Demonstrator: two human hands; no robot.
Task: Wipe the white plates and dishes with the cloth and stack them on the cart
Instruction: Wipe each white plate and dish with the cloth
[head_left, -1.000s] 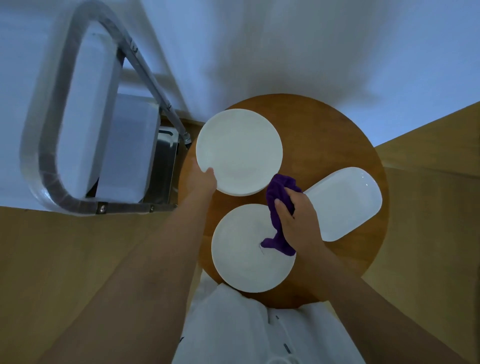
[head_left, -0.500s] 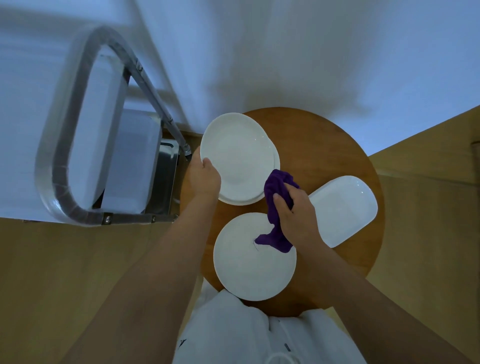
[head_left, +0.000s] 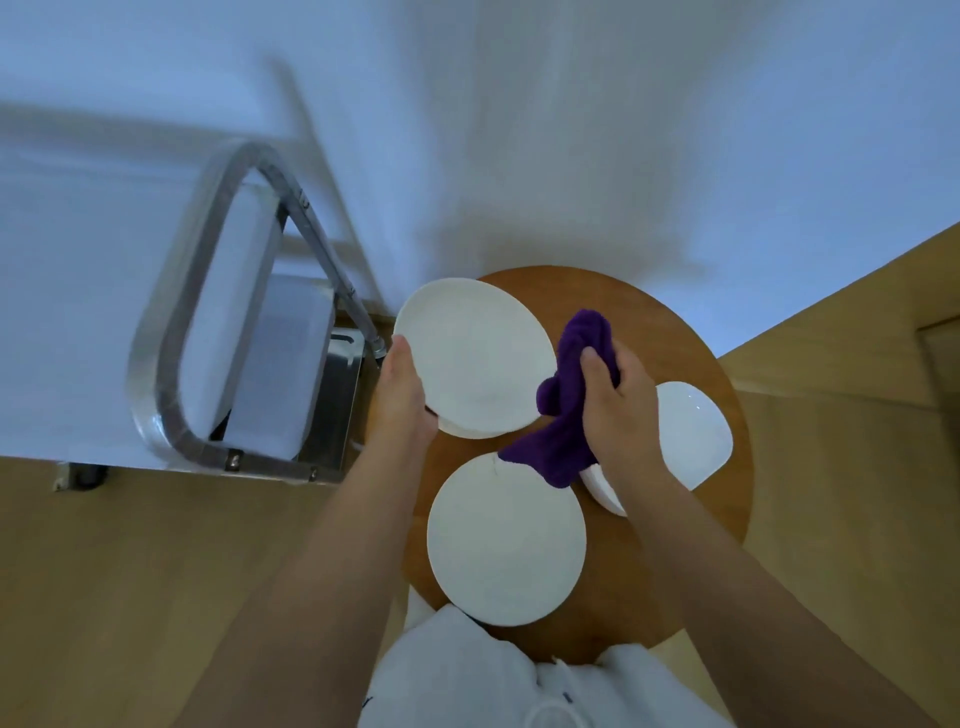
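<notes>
Purple cloth (head_left: 574, 400), bunched in our right hand (head_left: 621, 410), hides part of the oblong dish (head_left: 693, 431). Left hand (head_left: 402, 395) grips the tilted plate (head_left: 475, 356) by its rim; the cart (head_left: 249, 332) stands alongside.

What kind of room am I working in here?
Probably a dining or restaurant service corner, though little shows. A small round wooden table holds white plates, a metal service cart stands beside it against a white wall, and the floor is light wood.
</notes>
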